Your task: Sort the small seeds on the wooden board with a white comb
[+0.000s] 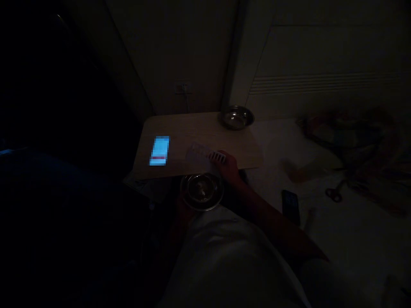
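Observation:
The room is very dark. My right hand [228, 167] reaches forward over the front edge of a small wooden table [199, 132] and is closed on a pale flat packet with a striped edge [205, 156]. A steel bowl with some food in it [201, 191] sits just below the table edge, close to my body. My left hand [181, 210] is a dim shape under the bowl's left rim and seems to hold it up; its fingers are lost in shadow. A lit phone [159, 150] lies on the table left of the packet.
A second steel bowl [238, 116] stands at the table's far right corner. A wall socket with a cable [184, 88] is behind the table. On the bed to the right lie a dark remote [290, 205], scissors [335, 193] and crumpled cloth [356, 137].

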Motion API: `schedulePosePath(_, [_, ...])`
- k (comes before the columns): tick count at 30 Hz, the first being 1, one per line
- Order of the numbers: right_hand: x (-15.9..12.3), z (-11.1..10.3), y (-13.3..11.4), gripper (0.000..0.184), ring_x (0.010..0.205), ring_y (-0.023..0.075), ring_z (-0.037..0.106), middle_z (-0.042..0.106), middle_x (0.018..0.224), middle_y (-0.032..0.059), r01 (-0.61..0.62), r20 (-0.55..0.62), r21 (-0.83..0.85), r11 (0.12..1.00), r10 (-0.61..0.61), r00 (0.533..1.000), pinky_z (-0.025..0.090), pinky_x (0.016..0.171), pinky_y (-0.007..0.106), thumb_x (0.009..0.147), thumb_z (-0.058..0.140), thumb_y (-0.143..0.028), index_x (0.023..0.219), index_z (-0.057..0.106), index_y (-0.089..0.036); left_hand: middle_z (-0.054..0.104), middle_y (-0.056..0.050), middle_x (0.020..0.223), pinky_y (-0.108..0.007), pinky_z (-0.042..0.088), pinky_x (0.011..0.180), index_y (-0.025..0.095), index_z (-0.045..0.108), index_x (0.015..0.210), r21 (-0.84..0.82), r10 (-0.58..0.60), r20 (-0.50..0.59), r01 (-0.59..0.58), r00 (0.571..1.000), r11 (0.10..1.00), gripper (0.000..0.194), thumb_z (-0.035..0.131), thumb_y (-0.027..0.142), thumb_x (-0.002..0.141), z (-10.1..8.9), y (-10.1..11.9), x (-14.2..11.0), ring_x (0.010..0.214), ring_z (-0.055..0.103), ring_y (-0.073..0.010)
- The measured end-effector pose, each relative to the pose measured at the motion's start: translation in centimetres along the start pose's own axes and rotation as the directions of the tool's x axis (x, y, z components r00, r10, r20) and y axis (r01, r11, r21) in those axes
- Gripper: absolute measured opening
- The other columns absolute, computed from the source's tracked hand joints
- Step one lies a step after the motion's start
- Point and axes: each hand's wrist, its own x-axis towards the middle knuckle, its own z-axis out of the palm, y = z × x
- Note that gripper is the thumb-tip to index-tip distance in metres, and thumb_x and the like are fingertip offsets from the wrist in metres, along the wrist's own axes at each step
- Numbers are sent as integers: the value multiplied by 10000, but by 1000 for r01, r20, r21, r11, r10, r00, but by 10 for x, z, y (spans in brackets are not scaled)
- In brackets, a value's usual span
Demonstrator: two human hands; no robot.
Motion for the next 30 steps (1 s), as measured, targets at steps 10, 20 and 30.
schedulePosePath(10, [22,-37,21,190,637,162,565,661,735,28,-20,-116,-43,999,15,993,421,593,265,689,645,-315,802,648,-163,708,-81,837,-431,491,849,157,665,977,18,-40,-66,41,997,999,290,557,256,727,5,2,-5,950,637,-284])
schedulePosePath(20, [38,-18,9,172,695,180,595,671,783,39,112,-90,-106,988,-122,988,439,632,280,740,604,-299,846,647,-171,713,-55,818,-409,491,852,197,675,969,44,60,-71,-57,996,997,270,575,242,722,2,2,-5,955,639,-270])
schedulePosePath(30, [41,-17,-4,154,695,181,602,683,780,40,162,-9,-155,975,-166,986,449,638,283,756,588,-283,847,650,-175,704,-73,832,-459,456,904,167,670,907,60,19,-68,-15,998,998,232,595,250,703,4,2,-2,1023,611,-293])
